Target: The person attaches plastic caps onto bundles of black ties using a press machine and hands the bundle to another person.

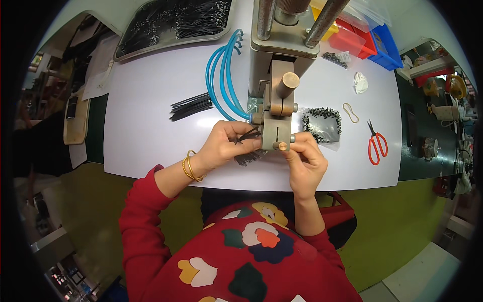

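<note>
My left hand (226,143) pinches a small bunch of thin black wires (248,135) and holds their tips against the left side of the metal press (275,108) on the white table (151,100). My right hand (304,158) rests at the press's lower right, fingertips at the brass-coloured block (277,136); what it holds is hidden. More short black wires (249,158) lie under my left hand. Gold bangles (189,167) circle my left wrist.
A bundle of long black wires (191,106) lies left of the press beside blue hoses (221,75). A small tray of black parts (323,126), a rubber band (350,112), red scissors (377,145), a large tray of wires (171,22) and coloured bins (370,38) sit around.
</note>
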Demonstrator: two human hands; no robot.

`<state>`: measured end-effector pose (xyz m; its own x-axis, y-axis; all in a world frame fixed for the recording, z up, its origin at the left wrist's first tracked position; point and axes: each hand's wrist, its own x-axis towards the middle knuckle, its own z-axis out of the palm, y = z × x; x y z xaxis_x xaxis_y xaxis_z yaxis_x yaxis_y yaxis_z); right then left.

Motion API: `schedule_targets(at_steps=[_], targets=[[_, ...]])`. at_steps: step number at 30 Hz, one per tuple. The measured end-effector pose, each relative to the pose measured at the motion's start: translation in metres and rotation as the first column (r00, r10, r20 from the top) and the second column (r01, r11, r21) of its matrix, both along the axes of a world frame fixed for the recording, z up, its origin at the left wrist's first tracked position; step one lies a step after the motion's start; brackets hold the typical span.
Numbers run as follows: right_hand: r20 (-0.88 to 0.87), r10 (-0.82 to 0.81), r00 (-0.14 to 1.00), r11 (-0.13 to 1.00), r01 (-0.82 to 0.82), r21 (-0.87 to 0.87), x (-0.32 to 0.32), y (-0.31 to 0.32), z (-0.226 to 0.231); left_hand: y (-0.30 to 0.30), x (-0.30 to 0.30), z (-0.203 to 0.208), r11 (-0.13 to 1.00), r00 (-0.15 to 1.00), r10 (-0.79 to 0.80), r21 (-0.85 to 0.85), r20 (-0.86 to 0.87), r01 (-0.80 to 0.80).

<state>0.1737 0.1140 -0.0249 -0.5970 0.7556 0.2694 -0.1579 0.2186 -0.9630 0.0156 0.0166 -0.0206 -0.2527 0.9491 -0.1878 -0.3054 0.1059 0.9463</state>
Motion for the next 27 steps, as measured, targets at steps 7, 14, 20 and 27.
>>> schedule_targets(at_steps=[7, 14, 20, 27], targets=[[-0.136, -0.02, 0.991, 0.98, -0.008, -0.199, 0.009, 0.007, -0.004, 0.001, -0.001, 0.0, 0.999, 0.999, -0.042, 0.017, 0.011, 0.042], [-0.196, -0.212, 0.958, 0.965, 0.173, -0.198, 0.042, 0.042, 0.001, -0.003, -0.004, -0.008, 0.999, 0.999, -0.043, 0.008, 0.012, 0.043], [0.13, -0.195, 0.972, 0.98, 0.187, 0.067, 0.068, 0.071, -0.005, -0.001, -0.003, 0.001, 0.999, 0.999, -0.041, 0.027, 0.017, 0.041], [0.402, -0.279, 0.872, 0.879, 0.063, 0.473, 0.068, 0.072, -0.002, -0.001, -0.005, -0.002, 0.997, 0.998, -0.056, 0.048, 0.021, 0.055]])
